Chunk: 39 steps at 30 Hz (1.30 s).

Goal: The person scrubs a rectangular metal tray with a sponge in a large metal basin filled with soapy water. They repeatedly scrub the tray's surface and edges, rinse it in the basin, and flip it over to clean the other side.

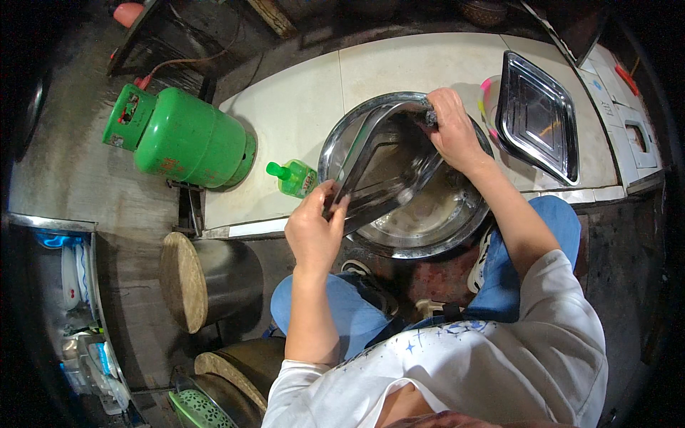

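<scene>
A rectangular metal tray (369, 176) is held tilted over a large round steel basin (396, 251) with cloudy water in it. My left hand (319, 224) grips the tray's near left edge between thumb and fingers. At the tray's far right end is my right hand (452, 125), closed on a steel wool scrubber (431, 116) pressed against the rim; its fingertips are partly hidden. Left of the basin stands a green bottle of dish soap (297, 178) with a green cap.
Another rectangular metal tray (540, 115) leans on a round pink-and-yellow-rimmed container (488, 107) at the right of the white tiled counter (283, 117). A green gas cylinder (190, 139) stands at the left. Below it are a round-topped drum (184, 283) and a green colander (200, 409).
</scene>
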Available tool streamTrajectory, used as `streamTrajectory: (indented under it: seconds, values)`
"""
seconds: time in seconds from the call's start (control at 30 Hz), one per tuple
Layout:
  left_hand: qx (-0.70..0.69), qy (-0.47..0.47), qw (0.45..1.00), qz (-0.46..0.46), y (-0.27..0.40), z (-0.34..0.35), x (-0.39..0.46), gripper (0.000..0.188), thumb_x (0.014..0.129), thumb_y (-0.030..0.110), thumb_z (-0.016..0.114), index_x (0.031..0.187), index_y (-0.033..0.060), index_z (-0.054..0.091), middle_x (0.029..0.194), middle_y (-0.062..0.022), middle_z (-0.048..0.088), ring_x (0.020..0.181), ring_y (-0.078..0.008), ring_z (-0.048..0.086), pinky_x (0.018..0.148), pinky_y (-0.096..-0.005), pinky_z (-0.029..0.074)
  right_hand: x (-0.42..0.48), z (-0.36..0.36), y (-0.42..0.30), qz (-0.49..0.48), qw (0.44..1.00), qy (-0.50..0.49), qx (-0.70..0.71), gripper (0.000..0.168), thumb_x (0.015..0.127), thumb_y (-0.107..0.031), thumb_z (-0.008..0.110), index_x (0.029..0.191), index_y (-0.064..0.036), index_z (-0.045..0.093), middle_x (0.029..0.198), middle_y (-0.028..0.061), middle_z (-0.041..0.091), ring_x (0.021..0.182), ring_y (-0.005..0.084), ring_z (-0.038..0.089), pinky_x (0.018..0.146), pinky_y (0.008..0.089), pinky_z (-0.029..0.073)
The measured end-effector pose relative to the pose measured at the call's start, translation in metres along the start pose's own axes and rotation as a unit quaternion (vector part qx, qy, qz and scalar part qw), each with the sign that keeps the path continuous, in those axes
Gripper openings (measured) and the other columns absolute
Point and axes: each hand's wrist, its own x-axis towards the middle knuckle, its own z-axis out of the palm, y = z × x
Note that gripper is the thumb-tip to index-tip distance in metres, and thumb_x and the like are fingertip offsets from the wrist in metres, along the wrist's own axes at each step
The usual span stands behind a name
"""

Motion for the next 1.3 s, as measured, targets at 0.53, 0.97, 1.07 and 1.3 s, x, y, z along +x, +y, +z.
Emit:
streamTrajectory:
  seconds: [0.53,0.97,1.07,1.3]
  values:
    - [-0.416,0.122,0.891,-0.136,-0.012,0.025,-0.009,0.032,0.08,-0.009,0.05,0.112,-0.0104,0.054,0.104,-0.01,0.061,0.094,-0.0133,0.057,0.085,-0.0245,0.043,0.008,-0.013,0.003,-0.054,0.993,-0.027,-0.097,0.026,0.071,0.002,0.055,0.096,-0.005,0.056,0.103,0.01,0.055,0.107,0.03,0.048,0.092,0.0413,0.037]
    - [-0.468,0.051,0.829,-0.301,-0.037,0.003,0.008,0.033,0.067,-0.005,0.048,0.098,-0.0042,0.059,0.088,-0.0058,0.061,0.077,-0.0162,0.059,0.071,-0.0263,0.046,-0.016,-0.027,0.075,0.152,0.978,0.06,-0.13,0.034,0.082,-0.009,0.06,0.115,-0.003,0.053,0.108,0.0165,0.053,0.105,0.0351,0.048,0.091,0.0412,0.039]
    - [-0.502,0.026,0.8,-0.326,-0.037,0.009,0.009,0.036,0.066,-0.007,0.045,0.099,-0.0035,0.059,0.09,-0.0075,0.063,0.08,-0.018,0.06,0.071,-0.0277,0.048,-0.028,-0.016,0.099,0.195,0.953,0.153,-0.175,0.032,0.086,-0.017,0.059,0.113,-0.002,0.057,0.106,0.0178,0.055,0.102,0.0345,0.049,0.089,0.0419,0.04]
    - [-0.552,-0.04,0.766,-0.327,-0.056,0.021,0.001,0.032,0.079,0.005,0.059,0.11,0.0014,0.055,0.096,-0.007,0.062,0.084,-0.0201,0.061,0.073,-0.0343,0.052,-0.036,0.022,0.05,0.19,0.979,0.067,-0.015,0.034,0.079,-0.013,0.066,0.11,-0.001,0.059,0.1,0.0172,0.055,0.092,0.0336,0.054,0.084,0.0396,0.044]
